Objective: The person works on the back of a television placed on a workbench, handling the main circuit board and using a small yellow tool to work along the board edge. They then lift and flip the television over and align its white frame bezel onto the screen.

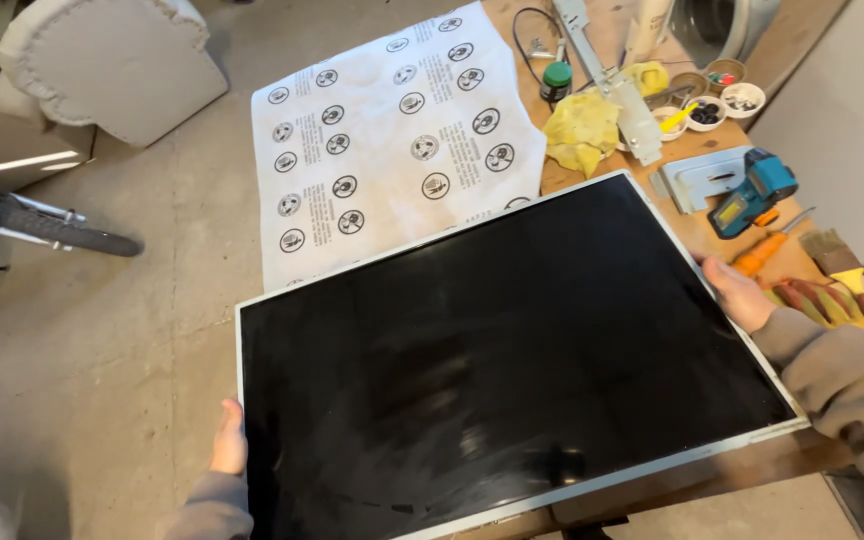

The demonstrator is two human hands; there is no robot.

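So the big flat black glass display panel with the thin silver frame [512, 370] is mid-carry, partly over the wooden tabletop [697, 225] and partly hanging out over the concrete floor. The white printed protective sheet [392, 140] lies just beyond the panel's far edge. Left hand [229, 440] clamps the panel's near-left edge, right hand [740, 292] grips its right edge. My guess: whatever comes next needs a level, two-handed hold.

both hands' fingers [227, 440] hidden — behind black panel [512, 370]
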